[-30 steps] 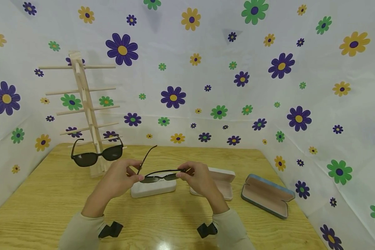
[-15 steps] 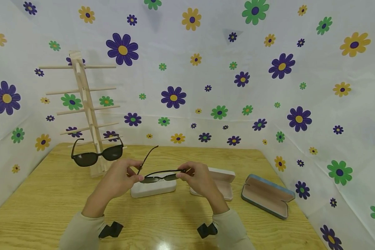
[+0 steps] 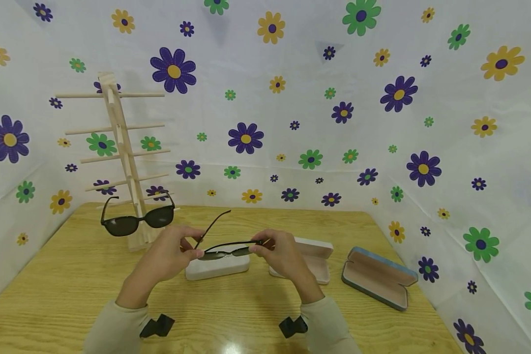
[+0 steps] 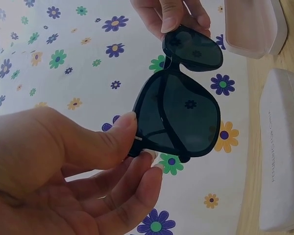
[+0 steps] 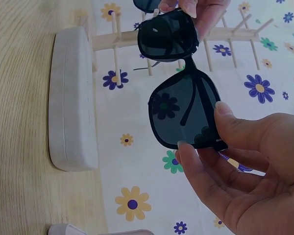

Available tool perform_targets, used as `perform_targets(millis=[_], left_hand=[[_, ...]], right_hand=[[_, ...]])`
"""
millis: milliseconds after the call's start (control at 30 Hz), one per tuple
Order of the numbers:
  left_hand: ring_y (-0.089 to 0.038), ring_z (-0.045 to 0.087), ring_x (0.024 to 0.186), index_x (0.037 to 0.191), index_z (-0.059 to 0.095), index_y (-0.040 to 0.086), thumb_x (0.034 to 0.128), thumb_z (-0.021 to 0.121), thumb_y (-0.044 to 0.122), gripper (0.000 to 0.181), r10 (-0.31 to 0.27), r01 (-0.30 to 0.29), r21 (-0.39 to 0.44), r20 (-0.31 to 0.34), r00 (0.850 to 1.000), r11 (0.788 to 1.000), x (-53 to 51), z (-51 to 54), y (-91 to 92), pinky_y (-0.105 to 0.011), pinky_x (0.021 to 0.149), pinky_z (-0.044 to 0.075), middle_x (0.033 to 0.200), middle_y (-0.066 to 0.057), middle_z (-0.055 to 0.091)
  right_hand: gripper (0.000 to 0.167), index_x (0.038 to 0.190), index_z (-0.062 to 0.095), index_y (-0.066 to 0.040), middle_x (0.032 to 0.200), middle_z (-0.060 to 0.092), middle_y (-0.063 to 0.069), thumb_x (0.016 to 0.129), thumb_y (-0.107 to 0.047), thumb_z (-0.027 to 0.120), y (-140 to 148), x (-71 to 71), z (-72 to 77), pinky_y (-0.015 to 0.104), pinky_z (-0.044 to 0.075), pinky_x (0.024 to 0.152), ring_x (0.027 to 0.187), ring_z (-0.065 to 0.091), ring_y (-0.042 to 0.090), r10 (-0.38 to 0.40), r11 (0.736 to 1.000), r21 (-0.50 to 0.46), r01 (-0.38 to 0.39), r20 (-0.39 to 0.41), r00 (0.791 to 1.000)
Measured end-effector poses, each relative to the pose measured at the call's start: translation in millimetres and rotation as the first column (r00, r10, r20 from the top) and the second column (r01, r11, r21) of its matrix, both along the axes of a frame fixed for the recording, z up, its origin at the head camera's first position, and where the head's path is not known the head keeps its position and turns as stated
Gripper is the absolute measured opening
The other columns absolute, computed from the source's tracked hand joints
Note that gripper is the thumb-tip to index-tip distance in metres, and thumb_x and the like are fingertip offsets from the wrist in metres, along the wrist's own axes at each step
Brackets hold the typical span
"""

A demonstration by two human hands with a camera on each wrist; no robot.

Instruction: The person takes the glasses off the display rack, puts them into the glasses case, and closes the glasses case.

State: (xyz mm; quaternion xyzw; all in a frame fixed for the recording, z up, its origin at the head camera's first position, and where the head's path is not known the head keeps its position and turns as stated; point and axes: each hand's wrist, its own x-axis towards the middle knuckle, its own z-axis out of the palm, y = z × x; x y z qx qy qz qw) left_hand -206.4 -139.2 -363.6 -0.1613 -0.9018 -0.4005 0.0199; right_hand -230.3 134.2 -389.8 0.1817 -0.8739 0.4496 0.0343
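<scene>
Both hands hold one pair of dark sunglasses (image 3: 223, 254) above the table, in front of a closed white case (image 3: 217, 268). The left hand (image 3: 172, 250) pinches the frame's left corner by the hinge between thumb and fingers; the right hand (image 3: 283, 253) pinches the other corner. In the head view one temple stands out away from the frame, while the other lies across behind the lenses. The left wrist view shows the thumb on the corner of the sunglasses (image 4: 179, 115). In the right wrist view, thumb and fingers grip the opposite corner of the sunglasses (image 5: 183, 107).
A wooden rack (image 3: 124, 142) stands at the back left, with other black sunglasses (image 3: 124, 226) on its lower part. An open white case (image 3: 318, 263) lies behind the right hand, and an open blue-grey case (image 3: 373, 280) farther right. Flowered cloth (image 3: 283, 108) surrounds the table (image 3: 230, 314).
The outstanding temple of the held sunglasses has tilted lower and to the right. Both hands have stayed nearly in place, still pinching the frame.
</scene>
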Motion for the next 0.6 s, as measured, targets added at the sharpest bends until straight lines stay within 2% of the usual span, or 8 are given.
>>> perform_targets(millis=[600], left_hand=[[-0.014,0.062,0.076,0.126,0.072,0.000,0.0927,0.071,-0.004,0.034,-0.047,0.047,0.006,0.002,0.999,0.999,-0.8,-2.0,0.8,-0.026,0.058,0.047,0.121,-0.020,0.072]], right_hand=[[0.015,0.107,0.076,-0.004,0.099,0.076,0.011,0.094,-0.011,0.076,0.2,1.1,0.5,0.019,0.052,0.064,0.081,0.070,0.018,-0.005,1.000,0.001,0.005,-0.015,1.000]])
